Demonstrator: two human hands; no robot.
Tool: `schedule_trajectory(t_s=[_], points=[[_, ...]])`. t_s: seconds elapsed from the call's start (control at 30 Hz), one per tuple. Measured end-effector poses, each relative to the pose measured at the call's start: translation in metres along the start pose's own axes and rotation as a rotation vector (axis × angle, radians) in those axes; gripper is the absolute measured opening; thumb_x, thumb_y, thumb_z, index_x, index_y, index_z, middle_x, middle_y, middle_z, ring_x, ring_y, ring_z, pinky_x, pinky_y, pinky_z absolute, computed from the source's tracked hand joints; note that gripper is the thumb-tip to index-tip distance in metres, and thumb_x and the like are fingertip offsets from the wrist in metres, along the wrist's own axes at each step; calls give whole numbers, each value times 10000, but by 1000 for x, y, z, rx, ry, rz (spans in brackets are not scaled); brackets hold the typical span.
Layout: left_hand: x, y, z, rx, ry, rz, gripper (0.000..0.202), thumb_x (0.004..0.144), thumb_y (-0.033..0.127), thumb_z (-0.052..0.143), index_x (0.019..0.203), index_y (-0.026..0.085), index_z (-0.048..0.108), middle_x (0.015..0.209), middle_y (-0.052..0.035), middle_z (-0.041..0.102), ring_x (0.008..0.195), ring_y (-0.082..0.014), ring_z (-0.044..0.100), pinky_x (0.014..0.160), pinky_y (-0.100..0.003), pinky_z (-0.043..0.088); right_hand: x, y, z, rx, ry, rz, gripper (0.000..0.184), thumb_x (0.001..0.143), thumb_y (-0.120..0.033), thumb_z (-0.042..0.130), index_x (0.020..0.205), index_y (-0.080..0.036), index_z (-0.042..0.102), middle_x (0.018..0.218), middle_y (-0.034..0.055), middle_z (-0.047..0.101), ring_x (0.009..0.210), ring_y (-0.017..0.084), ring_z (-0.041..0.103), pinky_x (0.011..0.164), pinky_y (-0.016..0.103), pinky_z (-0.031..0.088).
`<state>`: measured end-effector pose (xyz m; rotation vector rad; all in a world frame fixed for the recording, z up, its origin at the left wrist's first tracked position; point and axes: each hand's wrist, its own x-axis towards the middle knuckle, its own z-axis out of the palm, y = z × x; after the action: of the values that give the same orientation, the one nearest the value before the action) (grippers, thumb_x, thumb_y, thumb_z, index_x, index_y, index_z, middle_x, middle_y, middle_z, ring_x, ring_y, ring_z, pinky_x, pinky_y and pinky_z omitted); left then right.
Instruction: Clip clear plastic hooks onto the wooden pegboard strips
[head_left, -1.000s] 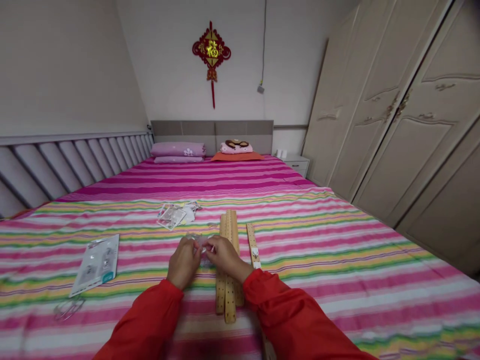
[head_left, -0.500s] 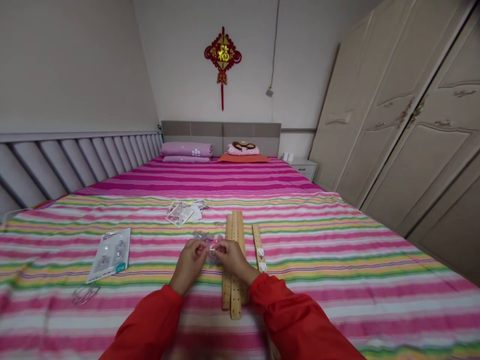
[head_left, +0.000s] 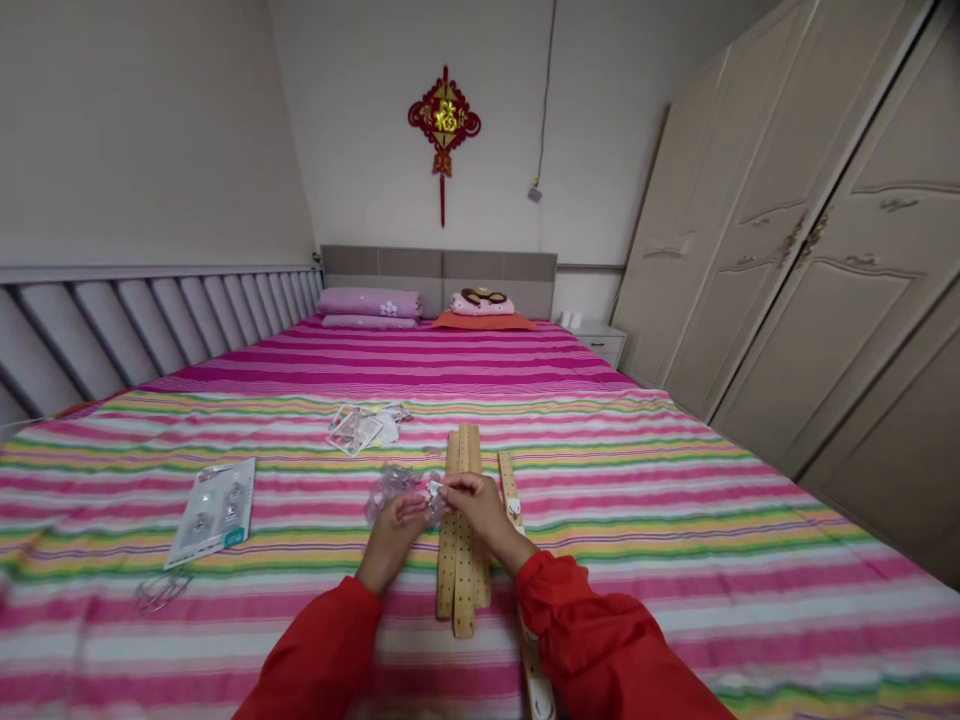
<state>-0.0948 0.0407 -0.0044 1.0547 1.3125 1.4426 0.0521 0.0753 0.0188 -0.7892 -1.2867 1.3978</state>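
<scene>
Piece (head_left: 433, 489), small, white, pinched in right hand (head_left: 485, 508); left hand (head_left: 393, 536) loosely curled beside it, grip unclear.

Both forearms (head_left: 324, 640) angle inward, the left grip (head_left: 396, 528) loosely curled, the right grip (head_left: 481, 507) pinching close beside it

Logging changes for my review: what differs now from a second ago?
The left hand has straightened its fingers from a curled pinch; whether it holds anything is unclear. The right hand pinches a small white piece. The yellowish wooden strips with holes and flat, pale rectangular package stayed put.
</scene>
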Motion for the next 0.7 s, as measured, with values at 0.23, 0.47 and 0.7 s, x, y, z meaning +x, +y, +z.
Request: schedule_trajectory(t_s=[0.23, 0.47, 0.7], points=[[-4, -9, 1, 42, 41, -17, 642, 399, 310, 831, 978, 135, 618, 963, -95, 688, 864, -228, 659, 786, -337, 510, -6, 9, 6, -269, 9, -237, 81, 719, -209, 666, 733, -184, 741, 721, 36, 672, 675, 172, 611, 617, 269, 479], [-11, -13, 5, -25, -4, -83, 688, 421, 368, 825, 1023, 126, 598, 641, 11, 642, 658, -175, 635, 640, -281, 490, -12, 10, 7, -587, -70, -498, 176, 808, -95, 571, 805, -197, 713, 763, 35, 639, 752, 170, 602, 702, 266, 475], [-17, -3, -3, 60, -4, -140, 763, 427, 354, 810, 1106, 81, 591, 612, 9, 643, 619, -171, 613, 599, -273, 463, -22, 14, 4, -1085, -305, -696, 203, 880, -101, 470, 910, -184, 653, 851, 50, 617, 770, 187, 555, 674, 264, 447]])
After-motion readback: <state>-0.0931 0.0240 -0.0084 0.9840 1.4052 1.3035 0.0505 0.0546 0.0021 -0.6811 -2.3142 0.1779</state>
